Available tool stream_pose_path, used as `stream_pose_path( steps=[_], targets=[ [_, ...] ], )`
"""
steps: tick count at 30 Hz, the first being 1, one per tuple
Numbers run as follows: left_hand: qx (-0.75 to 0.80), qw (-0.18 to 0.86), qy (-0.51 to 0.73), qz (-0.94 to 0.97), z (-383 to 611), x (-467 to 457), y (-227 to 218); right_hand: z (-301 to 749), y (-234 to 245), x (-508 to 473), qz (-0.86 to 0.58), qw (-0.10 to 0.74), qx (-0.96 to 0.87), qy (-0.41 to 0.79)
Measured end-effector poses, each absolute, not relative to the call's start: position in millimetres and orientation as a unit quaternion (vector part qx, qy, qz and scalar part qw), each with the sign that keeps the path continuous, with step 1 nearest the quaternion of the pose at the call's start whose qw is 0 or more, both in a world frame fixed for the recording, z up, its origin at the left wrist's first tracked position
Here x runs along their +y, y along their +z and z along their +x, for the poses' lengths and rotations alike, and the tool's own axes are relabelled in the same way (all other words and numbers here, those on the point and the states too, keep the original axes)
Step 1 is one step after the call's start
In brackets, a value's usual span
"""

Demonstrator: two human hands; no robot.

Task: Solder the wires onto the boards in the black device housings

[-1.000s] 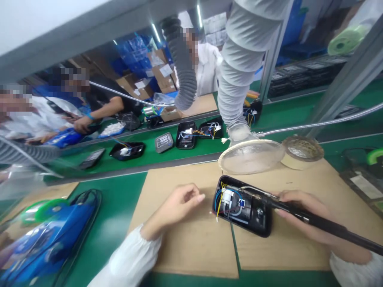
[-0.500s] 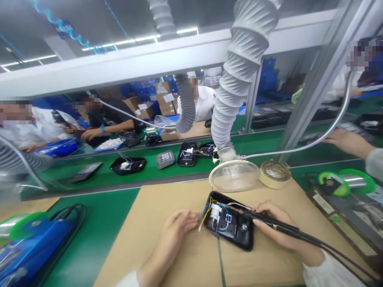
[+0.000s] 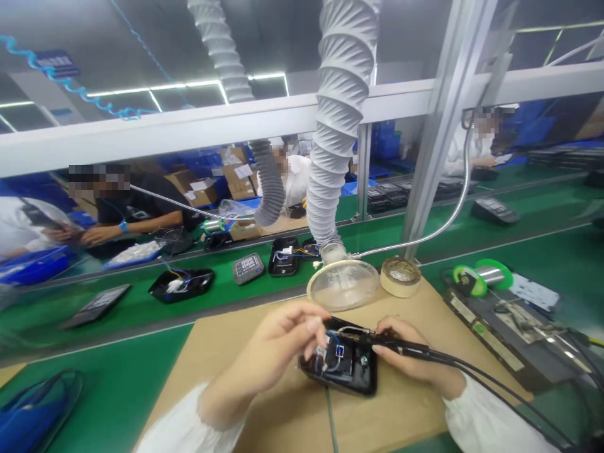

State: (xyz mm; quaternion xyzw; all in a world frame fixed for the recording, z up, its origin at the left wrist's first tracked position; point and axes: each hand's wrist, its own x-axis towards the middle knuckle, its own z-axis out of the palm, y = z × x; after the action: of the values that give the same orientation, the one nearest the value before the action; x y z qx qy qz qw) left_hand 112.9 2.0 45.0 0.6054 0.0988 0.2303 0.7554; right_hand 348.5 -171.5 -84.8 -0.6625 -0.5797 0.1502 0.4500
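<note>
A black plastic housing (image 3: 365,377) lies open on the cardboard sheet, its inside facing up, with a circuit board, a small blue part (image 3: 340,351) and wires in it. My right hand (image 3: 410,355) grips a soldering iron (image 3: 401,344) by its black handle, from which dark cables trail to the lower right. The iron's metal front end reaches over the housing. My left hand (image 3: 283,346) is over the housing's left end, fingers curled and thumb drawn in. It covers the white part and the yellow wires there; what its fingertips hold is hidden.
Behind the housing stands a clear fume hood (image 3: 344,286) on a ribbed duct (image 3: 337,126), beside a tape roll (image 3: 400,277). A solder spool (image 3: 486,277) and metal station are at right. Other housings (image 3: 182,286) sit on the green belt (image 3: 136,302); co-workers sit beyond.
My left hand has risen from beside the housing and moved over its left end, curling its fingers. My right hand still holds the soldering iron over the housing. The view has turned right.
</note>
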Motion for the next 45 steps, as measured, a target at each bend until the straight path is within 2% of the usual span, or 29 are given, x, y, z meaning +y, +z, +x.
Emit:
stream_pose_path(
  steps=[3,6,7,9,12,15,18,21,23,27,30,32,37,45],
  targets=[
    [0.093,0.589,0.089,0.798,115.4,-4.4,40.5,349.3,-85.9,-171.0,-0.657,0.453,-0.582,0.158],
    [0.042,0.338,0.057,0.938,119.5,-5.8,34.0,350.0,-83.0,-172.1,-0.654,0.454,-0.581,0.169],
    [0.026,0.278,0.056,0.959,121.3,-4.9,31.6,350.4,-81.5,-172.8,-0.654,0.454,-0.581,0.172],
    [0.013,0.221,0.045,0.974,124.5,-1.7,27.1,351.1,-78.3,-174.3,-0.653,0.453,-0.582,0.174],
    [0.021,0.242,0.036,0.969,124.5,2.3,24.2,351.5,-74.5,-175.9,-0.651,0.450,-0.586,0.171],
    [0.063,0.334,0.023,0.940,115.5,-0.8,28.0,351.3,-73.9,-175.4,-0.648,0.450,-0.591,0.167],
    [0.094,0.389,-0.067,0.914,101.0,-9.1,35.1,350.9,-75.4,-174.2,-0.644,0.457,-0.591,0.165],
    [0.096,0.358,-0.132,0.919,91.0,-13.9,35.4,349.9,-76.1,-174.1,-0.640,0.472,-0.585,0.162],
    [0.094,0.312,-0.123,0.937,89.1,-14.4,26.9,349.0,-75.8,-174.0,-0.636,0.484,-0.580,0.159],
    [0.080,0.211,-0.008,0.974,91.4,-12.4,-3.0,348.9,-73.1,-171.8,-0.627,0.505,-0.575,0.149],
    [0.073,0.174,0.072,0.979,95.9,-8.0,-12.8,350.3,-69.8,-175.4,-0.623,0.519,-0.568,0.140],
    [0.069,0.170,0.082,0.980,101.9,-2.6,-7.6,349.2,-69.0,-184.4,-0.628,0.530,-0.555,0.132],
    [0.018,0.225,0.006,0.974,130.6,21.6,10.4,335.1,-78.3,-218.2,-0.667,0.557,-0.487,0.093],
    [-0.088,0.173,0.017,0.981,170.9,44.9,-11.1,318.7,-87.6,-225.4,-0.683,0.545,-0.484,0.052]
  ],
)
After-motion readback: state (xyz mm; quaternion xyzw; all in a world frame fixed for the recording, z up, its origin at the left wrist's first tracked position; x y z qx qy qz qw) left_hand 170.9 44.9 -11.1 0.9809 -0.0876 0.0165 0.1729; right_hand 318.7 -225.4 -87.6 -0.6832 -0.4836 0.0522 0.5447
